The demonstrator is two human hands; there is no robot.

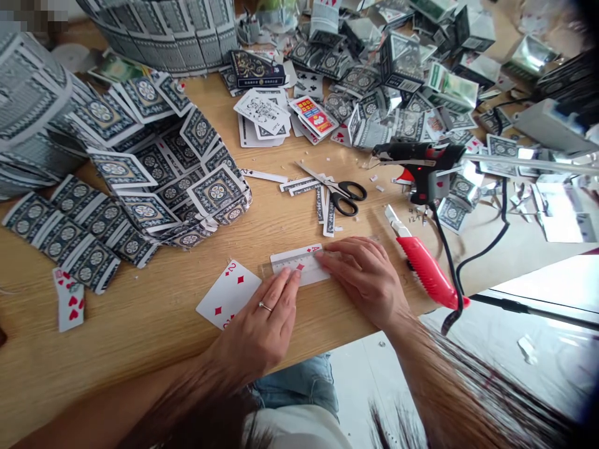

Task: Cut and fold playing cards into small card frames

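A clear ruler [286, 262] lies lengthwise across an ace of diamonds [309, 278] near the front edge of the table. My left hand [264, 318], with a ring on one finger, presses its fingertips on the ruler's left part. At the other end, my right hand [367, 274] has its fingers closed over the ruler and the card's right edge; its thumb is partly hidden. Beside my left hand a two of diamonds [231, 292] lies face up, partly covered by it. Scissors [344, 194] with black handles rest beyond the hands on cut card strips [327, 215].
A red-handled cutter [428, 268] lies right of my right hand. Behind it sits a glue gun [421, 168], its red light on and cable trailing forward. A folded-card structure [163, 168] stands left. Card boxes [400, 59] and loose cards crowd the back right.
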